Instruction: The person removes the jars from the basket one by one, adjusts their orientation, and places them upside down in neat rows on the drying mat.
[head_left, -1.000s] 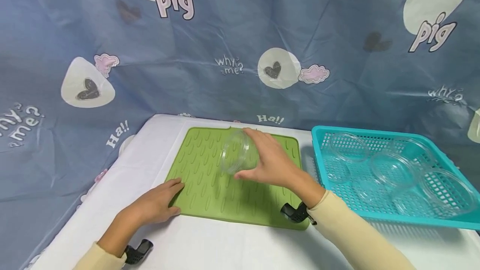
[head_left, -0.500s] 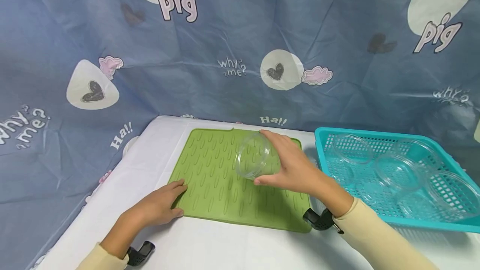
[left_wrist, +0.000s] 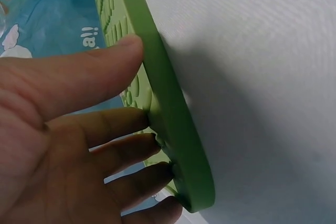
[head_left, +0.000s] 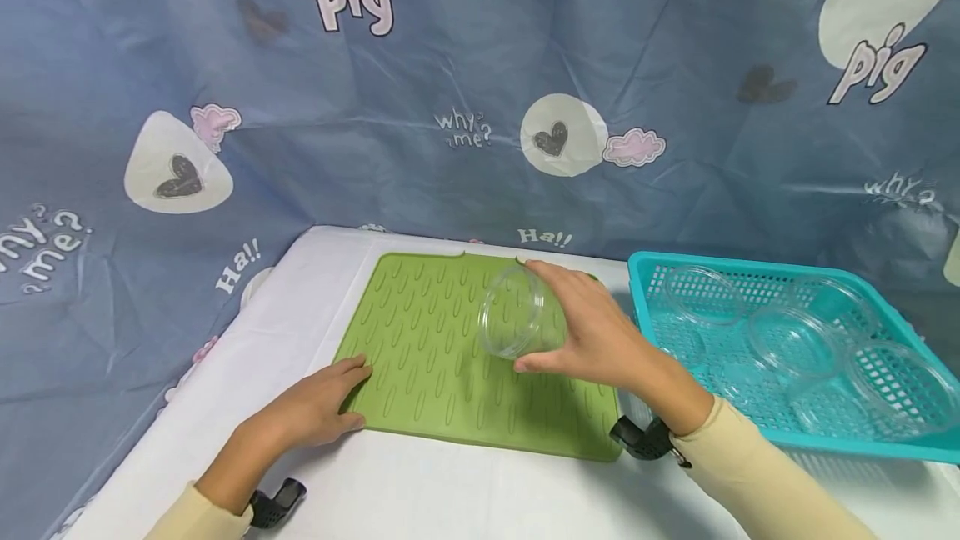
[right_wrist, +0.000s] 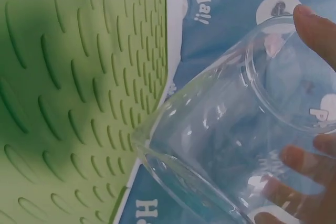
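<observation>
My right hand grips a clear round container, thumb and fingers spread around its side. The container is tipped sideways over the green ridged mat, its open end facing left in the head view. In the right wrist view the see-through wall of the container shows several fingers behind it. My left hand lies at the near left corner of the mat. In the left wrist view its thumb and loosely bent fingertips touch the raised rim of the mat.
A turquoise plastic basket stands right of the mat, with several similar clear containers inside. A white cloth covers the table. Behind it hangs a blue printed curtain.
My right hand has moved right with the container, from the middle of the mat toward its right side, and has almost stopped. The left hand has stayed at the mat's edge.
</observation>
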Demonstrator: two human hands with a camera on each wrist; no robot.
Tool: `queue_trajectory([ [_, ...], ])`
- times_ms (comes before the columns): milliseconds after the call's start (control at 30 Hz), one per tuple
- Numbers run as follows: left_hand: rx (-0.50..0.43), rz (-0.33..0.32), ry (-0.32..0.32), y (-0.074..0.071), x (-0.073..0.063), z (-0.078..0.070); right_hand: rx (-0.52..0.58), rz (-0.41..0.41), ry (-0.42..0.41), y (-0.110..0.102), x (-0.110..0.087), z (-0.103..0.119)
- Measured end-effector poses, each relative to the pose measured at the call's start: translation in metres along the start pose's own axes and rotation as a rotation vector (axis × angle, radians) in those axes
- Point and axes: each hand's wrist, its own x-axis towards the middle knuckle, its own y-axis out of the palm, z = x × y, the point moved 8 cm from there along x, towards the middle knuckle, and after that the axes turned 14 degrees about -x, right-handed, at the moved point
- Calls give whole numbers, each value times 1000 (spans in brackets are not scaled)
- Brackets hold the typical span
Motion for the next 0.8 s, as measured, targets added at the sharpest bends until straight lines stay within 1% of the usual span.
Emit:
queue_trajectory([
  [133, -7, -9, 8, -1, 1, -2, -14, -17, 33, -1, 0, -3],
  [267, 6, -10, 31, -1, 4, -4, -42, -11, 45, 5, -4, -4],
  [400, 12, -13, 54, 2, 4, -4, -68, -19, 30, 8, -7, -4],
  [500, 16, -34, 62, 2, 1, -3, -72, -32, 5, 7, -7, -2],
  [667, 30, -58, 69, 0, -4, -2, -68, 4, -12, 9, -8, -1],
  [800, 14, -58, 76, 0, -2, -4, -73, 13, 0, 7, -12, -6],
])
